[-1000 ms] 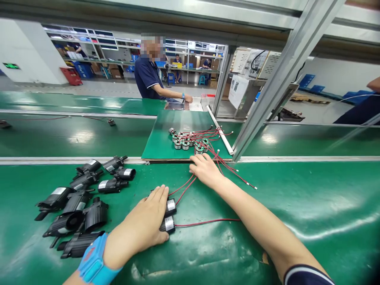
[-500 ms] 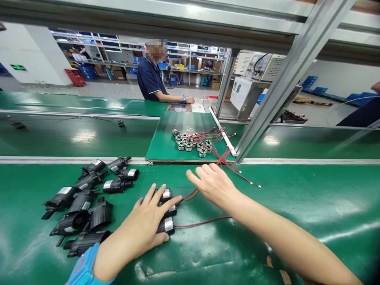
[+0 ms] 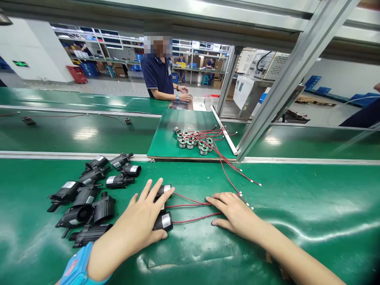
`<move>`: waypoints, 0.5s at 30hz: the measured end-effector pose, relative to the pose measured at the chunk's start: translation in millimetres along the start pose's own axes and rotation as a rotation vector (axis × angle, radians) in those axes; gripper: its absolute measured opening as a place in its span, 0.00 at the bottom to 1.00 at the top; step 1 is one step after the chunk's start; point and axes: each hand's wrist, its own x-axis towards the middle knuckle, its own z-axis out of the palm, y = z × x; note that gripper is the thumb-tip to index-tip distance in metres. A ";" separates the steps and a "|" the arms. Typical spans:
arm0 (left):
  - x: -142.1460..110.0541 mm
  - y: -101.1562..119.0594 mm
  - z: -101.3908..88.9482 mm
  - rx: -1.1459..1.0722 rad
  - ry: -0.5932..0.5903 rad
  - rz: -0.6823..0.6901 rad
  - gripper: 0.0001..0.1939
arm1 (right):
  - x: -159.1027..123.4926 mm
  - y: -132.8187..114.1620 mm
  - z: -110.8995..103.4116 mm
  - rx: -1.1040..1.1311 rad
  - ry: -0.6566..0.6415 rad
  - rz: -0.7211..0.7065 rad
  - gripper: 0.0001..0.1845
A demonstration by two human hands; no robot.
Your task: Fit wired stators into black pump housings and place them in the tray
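Observation:
My left hand (image 3: 139, 221) lies flat with spread fingers on top of a few small black motors (image 3: 164, 221) that have white labels and red wires (image 3: 190, 205). My right hand (image 3: 234, 213) rests flat on the green mat (image 3: 297, 206), fingers stretched out over the red wires running from those motors. A blue band (image 3: 77, 266) is on my left wrist.
A heap of several black pump housings (image 3: 89, 198) lies left of my hands. A green board (image 3: 169, 138) behind holds several coil stators (image 3: 192, 141) with red leads and a white tube (image 3: 225, 135). A slanted metal post (image 3: 285, 79) rises at right. A person in a dark shirt (image 3: 158, 77) works across the line.
My right hand has pulled back from the green board's edge toward me and come down flat on the red wires. My left hand stays on the motors with fingers more spread.

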 end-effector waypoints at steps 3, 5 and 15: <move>2.6 -6.9 -6.7 -0.012 -0.097 -0.041 0.58 | -8.6 -0.4 20.5 -0.102 0.087 -0.029 0.21; 7.5 -10.1 -11.9 -0.026 -0.176 -0.027 0.59 | -16.6 -3.0 29.6 -0.141 0.124 -0.054 0.20; 68.5 53.3 -30.7 0.025 -0.337 0.322 0.66 | -127.8 -26.1 56.9 -0.155 0.309 0.168 0.18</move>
